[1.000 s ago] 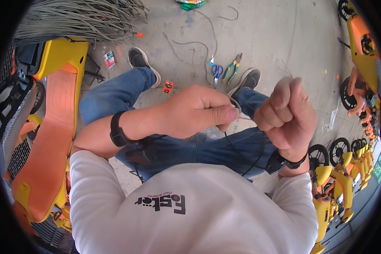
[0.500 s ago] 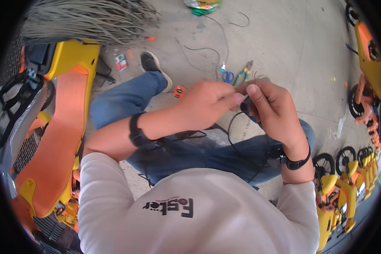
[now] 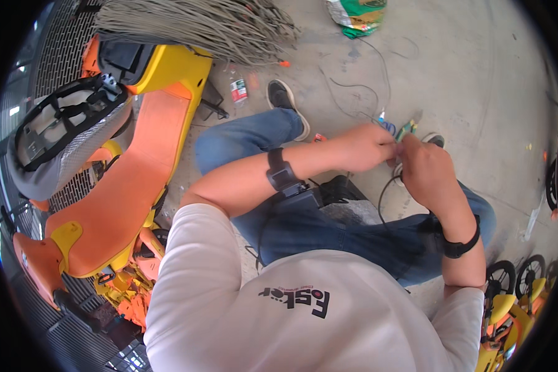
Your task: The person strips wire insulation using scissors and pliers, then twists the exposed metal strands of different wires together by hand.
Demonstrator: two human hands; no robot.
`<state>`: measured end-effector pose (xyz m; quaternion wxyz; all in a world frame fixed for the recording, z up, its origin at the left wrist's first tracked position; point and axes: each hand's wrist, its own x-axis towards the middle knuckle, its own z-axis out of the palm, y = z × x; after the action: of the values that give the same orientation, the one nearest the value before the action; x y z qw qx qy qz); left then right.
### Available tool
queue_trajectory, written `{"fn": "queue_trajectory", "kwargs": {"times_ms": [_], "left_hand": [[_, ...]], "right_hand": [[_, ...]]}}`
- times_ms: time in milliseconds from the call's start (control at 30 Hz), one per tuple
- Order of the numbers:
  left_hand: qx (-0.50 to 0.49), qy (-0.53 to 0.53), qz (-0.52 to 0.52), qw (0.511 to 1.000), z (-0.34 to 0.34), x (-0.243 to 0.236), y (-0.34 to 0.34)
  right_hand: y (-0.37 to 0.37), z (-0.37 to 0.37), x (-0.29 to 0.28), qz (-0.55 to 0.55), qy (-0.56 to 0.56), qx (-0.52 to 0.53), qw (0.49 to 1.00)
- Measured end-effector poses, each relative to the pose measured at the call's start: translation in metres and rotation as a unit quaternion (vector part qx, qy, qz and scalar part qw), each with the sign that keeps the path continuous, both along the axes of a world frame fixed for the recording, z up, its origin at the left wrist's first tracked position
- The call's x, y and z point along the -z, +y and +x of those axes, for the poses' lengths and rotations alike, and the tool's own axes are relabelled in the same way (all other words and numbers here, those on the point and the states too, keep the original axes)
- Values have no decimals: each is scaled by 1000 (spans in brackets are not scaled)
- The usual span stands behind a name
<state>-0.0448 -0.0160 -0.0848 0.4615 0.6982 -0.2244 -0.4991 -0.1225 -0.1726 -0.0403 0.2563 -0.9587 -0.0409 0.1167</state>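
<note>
In front of my knees my two hands meet, fingers bent and nearly touching. My left hand (image 3: pixel 367 149) is closed in a pinch; whatever lies between its fingertips is hidden. My right hand (image 3: pixel 426 172) is closed on a black cable (image 3: pixel 381 201), which loops out below it and down toward my lap. The cable's end is covered by my fingers. Just beyond my hands, a pair of scissors with blue handles (image 3: pixel 387 126) and pliers with green and yellow grips (image 3: pixel 405 131) lie on the floor, both partly covered.
A large bundle of grey cables (image 3: pixel 198 28) lies at the far left, near a labelled plastic bottle (image 3: pixel 238 90). An orange and yellow scooter (image 3: pixel 124 186) stands at my left. Loose thin wires (image 3: pixel 387 71) trail from a green and gold bag (image 3: pixel 357 17). More scooters (image 3: pixel 505 310) line the right.
The view has swung, so the surroundings sit further right. My right hand has turned, its back now showing more. Thin reddish wire ends that stood above its thumb are out of sight.
</note>
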Motion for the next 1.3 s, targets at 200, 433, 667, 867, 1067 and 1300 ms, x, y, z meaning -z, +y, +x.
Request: {"fn": "queue_trajectory", "kwargs": {"times_ms": [200,433,667,867,1067,1300], "left_hand": [[98,-59,-25,993,-2,-8,2],[123,124,-157,972,-7,-69,21],[132,103,-166,972,-17,-72,32],[144,149,-138,968,-6,-67,56],[142,167,-114,969,5,-63,76],[114,149,-152,970,16,-59,90]], "right_hand": [[-6,-8,-14,105,39,-20,993],[-3,-17,-53,401,180,-9,898],[-5,-32,-38,448,151,-32,881],[0,-31,-26,483,142,-19,864],[-7,-25,-23,475,120,-56,870],[-42,-30,-43,427,138,-65,891]]}}
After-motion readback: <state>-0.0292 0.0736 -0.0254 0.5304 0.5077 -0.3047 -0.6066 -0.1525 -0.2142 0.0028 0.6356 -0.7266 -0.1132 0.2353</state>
